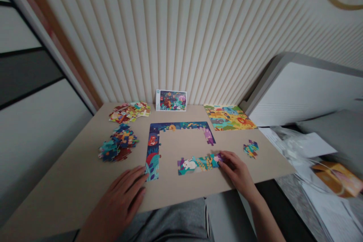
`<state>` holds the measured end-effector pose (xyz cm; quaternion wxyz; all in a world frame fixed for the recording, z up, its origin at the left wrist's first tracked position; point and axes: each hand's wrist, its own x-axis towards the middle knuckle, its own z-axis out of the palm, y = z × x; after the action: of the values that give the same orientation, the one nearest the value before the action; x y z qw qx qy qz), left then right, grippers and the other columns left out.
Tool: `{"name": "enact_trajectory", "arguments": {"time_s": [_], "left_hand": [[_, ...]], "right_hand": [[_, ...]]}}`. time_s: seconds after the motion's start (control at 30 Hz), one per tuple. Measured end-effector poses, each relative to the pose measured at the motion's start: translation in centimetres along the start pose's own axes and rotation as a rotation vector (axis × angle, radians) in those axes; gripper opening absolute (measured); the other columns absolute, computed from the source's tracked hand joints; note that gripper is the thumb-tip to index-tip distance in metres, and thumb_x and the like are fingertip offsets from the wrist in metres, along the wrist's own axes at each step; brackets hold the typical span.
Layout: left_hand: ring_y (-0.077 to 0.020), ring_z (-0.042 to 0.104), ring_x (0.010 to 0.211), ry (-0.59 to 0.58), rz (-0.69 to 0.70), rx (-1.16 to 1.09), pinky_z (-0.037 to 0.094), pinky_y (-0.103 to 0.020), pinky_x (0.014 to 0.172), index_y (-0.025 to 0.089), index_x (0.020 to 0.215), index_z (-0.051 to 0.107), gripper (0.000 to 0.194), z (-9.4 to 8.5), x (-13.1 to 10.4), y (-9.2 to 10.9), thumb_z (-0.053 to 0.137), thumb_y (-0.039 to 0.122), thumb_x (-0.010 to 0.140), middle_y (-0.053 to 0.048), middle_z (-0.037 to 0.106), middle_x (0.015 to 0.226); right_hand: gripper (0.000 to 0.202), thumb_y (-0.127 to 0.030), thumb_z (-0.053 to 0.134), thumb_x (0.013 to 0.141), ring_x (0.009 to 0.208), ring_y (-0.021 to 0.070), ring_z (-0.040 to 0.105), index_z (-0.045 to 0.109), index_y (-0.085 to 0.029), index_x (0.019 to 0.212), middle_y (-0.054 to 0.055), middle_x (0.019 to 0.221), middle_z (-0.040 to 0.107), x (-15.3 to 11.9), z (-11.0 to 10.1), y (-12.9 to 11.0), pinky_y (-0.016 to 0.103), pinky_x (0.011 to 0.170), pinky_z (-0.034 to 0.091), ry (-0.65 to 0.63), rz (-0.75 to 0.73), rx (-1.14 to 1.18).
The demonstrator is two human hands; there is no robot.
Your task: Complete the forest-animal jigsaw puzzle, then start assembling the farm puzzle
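Note:
A partly joined jigsaw border (153,147) lies on the table, running down the left side, along the top and a short way down the right. Below its opening is a separate joined strip of puzzle pieces (198,164) with a white rabbit on it. My right hand (234,170) grips the right end of this strip between thumb and fingers, hiding part of that end. Flat on the table, my left hand (121,193) has its fingers stretched out, the fingertips at the lower left edge of the border.
Loose puzzle pieces lie in a dark pile (119,143), a lighter pile (130,112) behind it and a small cluster (251,149) at right. A picture card (171,100) leans against the ribbed wall. A finished animal puzzle (229,117) lies at back right.

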<state>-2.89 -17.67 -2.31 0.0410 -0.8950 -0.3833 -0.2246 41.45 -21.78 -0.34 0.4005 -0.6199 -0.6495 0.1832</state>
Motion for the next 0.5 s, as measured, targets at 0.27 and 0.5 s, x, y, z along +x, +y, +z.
{"name": "enact_trajectory", "arguments": {"time_s": [0.27, 0.5], "left_hand": [[-0.0249, 0.049, 0.134, -0.020, 0.016, 0.022, 0.039, -0.040, 0.115, 0.024, 0.137, 0.057, 0.046, 0.13, -0.06, -0.12, 0.060, 0.033, 0.092, -0.005, 0.054, 0.146], [-0.0249, 0.049, 0.134, -0.019, 0.006, 0.014, 0.040, -0.041, 0.115, 0.025, 0.137, 0.057, 0.045, 0.29, -0.16, -0.17, 0.060, 0.033, 0.093, -0.005, 0.053, 0.146]], "right_hand": [[0.034, -0.038, 0.062, 0.095, 0.108, 0.0239, 0.064, 0.066, -0.027, 0.126, 0.010, 0.126, 0.063, 0.04, 0.05, -0.13, 0.038, 0.094, 0.054, 0.008, 0.011, 0.015], [0.031, -0.038, 0.062, 0.094, 0.111, 0.0238, 0.064, 0.068, -0.027, 0.123, 0.009, 0.125, 0.065, -0.02, -0.01, -0.15, 0.037, 0.096, 0.053, 0.019, 0.033, 0.022]]}}
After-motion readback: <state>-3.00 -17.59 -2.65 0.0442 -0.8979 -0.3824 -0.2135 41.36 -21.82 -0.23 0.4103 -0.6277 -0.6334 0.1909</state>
